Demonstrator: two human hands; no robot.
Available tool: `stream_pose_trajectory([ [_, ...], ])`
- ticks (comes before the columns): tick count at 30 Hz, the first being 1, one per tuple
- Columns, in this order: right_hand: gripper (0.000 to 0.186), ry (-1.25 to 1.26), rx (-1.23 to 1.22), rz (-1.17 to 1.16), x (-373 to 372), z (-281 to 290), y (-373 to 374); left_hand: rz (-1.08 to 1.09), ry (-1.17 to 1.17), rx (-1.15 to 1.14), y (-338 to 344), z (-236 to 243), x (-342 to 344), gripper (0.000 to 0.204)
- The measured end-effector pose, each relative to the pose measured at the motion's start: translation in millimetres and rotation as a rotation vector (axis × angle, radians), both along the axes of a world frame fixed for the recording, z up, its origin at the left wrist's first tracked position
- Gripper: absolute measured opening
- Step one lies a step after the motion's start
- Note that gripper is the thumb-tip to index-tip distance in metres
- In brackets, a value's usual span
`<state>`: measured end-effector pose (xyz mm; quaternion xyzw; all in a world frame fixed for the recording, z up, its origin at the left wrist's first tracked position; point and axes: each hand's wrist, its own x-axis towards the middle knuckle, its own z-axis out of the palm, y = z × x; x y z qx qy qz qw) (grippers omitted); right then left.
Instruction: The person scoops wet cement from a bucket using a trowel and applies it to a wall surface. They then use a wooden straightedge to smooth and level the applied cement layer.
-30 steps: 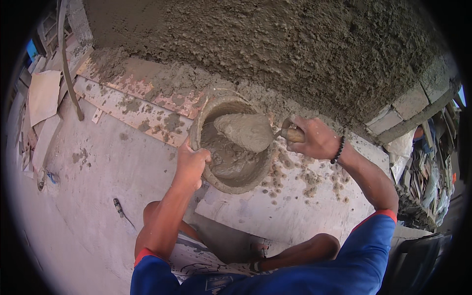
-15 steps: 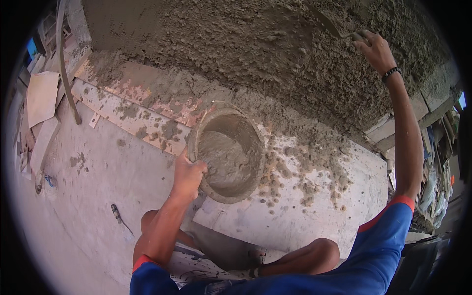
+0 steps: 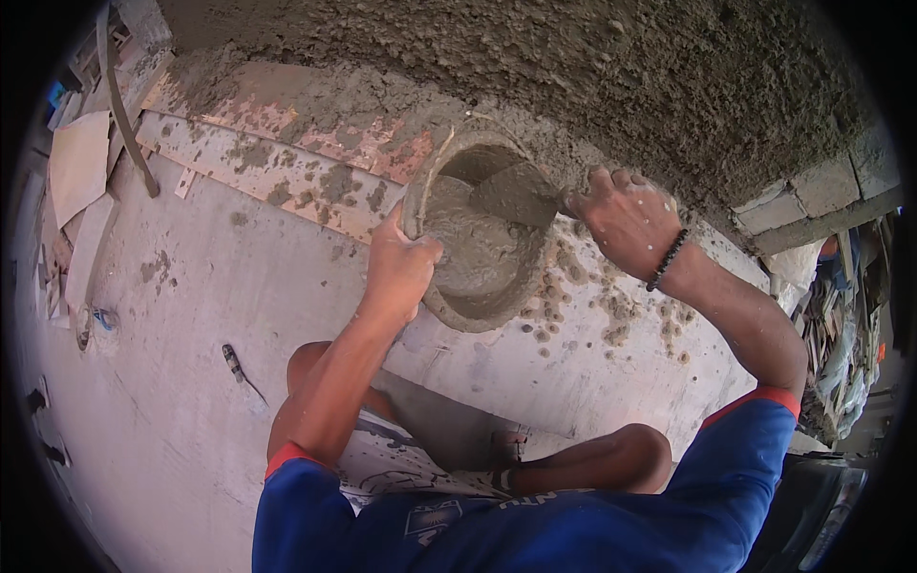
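Grey mud (image 3: pixel 468 253) could spill mid-frame if the left hand (image 3: pixel 403 267), fingers curled on the bucket (image 3: pixel 478 313), slips while the right hand (image 3: pixel 635 222), fingers closed, holds the trowel (image 3: pixel 516 195)

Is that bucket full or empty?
Partly full: wet mortar lies in the bucket, its surface below the rim; the trowel reaches inside.

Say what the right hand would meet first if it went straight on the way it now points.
Probably the bucket's near rim, just left of the right hand; the trowel it holds already reaches over the mouth. Whether the hand would pass above the rim is unclear.
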<state>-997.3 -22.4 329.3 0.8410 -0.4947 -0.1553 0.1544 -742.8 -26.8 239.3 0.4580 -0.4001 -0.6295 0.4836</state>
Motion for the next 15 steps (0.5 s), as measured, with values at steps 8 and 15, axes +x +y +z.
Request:
stream_pose_trajectory([
  [8, 0.027, -0.178, 0.43, -0.106, -4.6, -54.7, -0.5, -0.054, 0.036, -0.036, 11.2, 18.1, -11.8, 0.056],
  [15, 0.04, -0.654, 0.564, -0.179, -23.7, -110.4, 34.7, -0.109, 0.023, 0.01, 17.4, 10.4, -18.0, 0.058],
])
